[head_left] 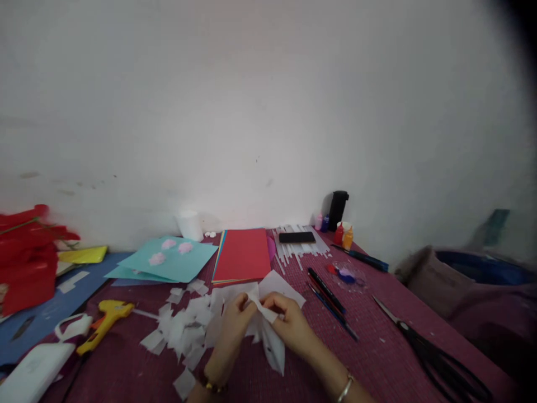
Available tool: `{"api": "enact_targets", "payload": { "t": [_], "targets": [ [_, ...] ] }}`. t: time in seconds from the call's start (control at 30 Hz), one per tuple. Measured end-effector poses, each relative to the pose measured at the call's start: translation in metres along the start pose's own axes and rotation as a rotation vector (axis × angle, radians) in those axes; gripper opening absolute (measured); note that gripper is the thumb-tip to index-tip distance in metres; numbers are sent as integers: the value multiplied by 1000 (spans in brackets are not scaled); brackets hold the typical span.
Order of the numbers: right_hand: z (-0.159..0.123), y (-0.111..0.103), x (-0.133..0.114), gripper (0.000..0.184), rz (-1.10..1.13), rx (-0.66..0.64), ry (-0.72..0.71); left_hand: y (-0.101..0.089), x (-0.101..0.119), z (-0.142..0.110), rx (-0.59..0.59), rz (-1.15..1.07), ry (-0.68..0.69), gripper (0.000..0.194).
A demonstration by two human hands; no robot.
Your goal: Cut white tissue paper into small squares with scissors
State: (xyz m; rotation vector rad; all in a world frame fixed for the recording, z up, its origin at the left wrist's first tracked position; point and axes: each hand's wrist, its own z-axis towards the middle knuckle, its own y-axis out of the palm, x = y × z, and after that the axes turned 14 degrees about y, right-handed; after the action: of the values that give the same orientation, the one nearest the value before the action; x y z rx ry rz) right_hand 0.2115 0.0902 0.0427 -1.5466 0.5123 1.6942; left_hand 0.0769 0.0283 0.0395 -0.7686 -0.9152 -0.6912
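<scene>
Pinching thin white paper (pixel 274 350) in front of me, my left hand (pixel 237 316) and right hand (pixel 289 322) are nearly closed, thumbs against fingers. Loose white squares (pixel 188 324) crowd my left, near a yellow glue gun (pixel 107 324); pen-like tools (pixel 327 290) and scissors (pixel 423 347) lie right, a red sheet (pixel 243 254) beyond. My fingers hide the pinched part, and the frame cuts off a white device (pixel 39 366). The purple surface (pixel 377 361) meets a pale, marked wall (pixel 268 112).
</scene>
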Motion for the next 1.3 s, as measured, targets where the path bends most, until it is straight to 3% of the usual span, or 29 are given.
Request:
{"api": "enact_targets", "payload": {
  "t": [0.23, 0.3, 0.4, 0.5, 0.57, 0.63, 0.73, 0.83, 0.93, 1.03, 1.13, 1.3],
  "targets": [
    [-2, -2, -8, 9, -113, 66, -85, 2, -11, 2, 60, 123, 55, 26],
    [2, -1, -2, 8, -52, 130, 2, 0, -11, 1, 68, 161, 68, 28],
    [11, -4, 14, 5, 122, 212, 252, -3, -5, -1, 74, 202, 118, 31],
    [16, -10, 21, 12, 157, 201, 387, -5, 3, -5, 20, 291, 260, 28],
    [13, -15, 16, 29, 77, 139, 304, -5, 7, -8, -35, 412, 385, 23],
    [7, -19, 4, 52, -82, 62, 135, -4, 9, -11, -78, 531, 468, 22],
    [-2, -18, -9, 68, -369, 16, -57, 0, 10, -13, -126, 633, 491, 19],
    [-4, -11, -8, 59, -509, 53, -79, 8, 9, -13, -147, 661, 426, 16],
    [-1, -6, 0, 50, -486, 106, -32, 14, 7, -13, -122, 600, 327, 14],
    [2, -5, 2, 36, -382, 160, -2, 14, 6, -12, -99, 568, 342, 30],
    [4, -7, -1, 17, -218, 175, 19, 9, 7, -11, -79, 542, 377, 34],
    [12, -7, 6, 13, 79, 140, 178, -3, 19, -6, 20, 406, 251, 28]
  ]
}}
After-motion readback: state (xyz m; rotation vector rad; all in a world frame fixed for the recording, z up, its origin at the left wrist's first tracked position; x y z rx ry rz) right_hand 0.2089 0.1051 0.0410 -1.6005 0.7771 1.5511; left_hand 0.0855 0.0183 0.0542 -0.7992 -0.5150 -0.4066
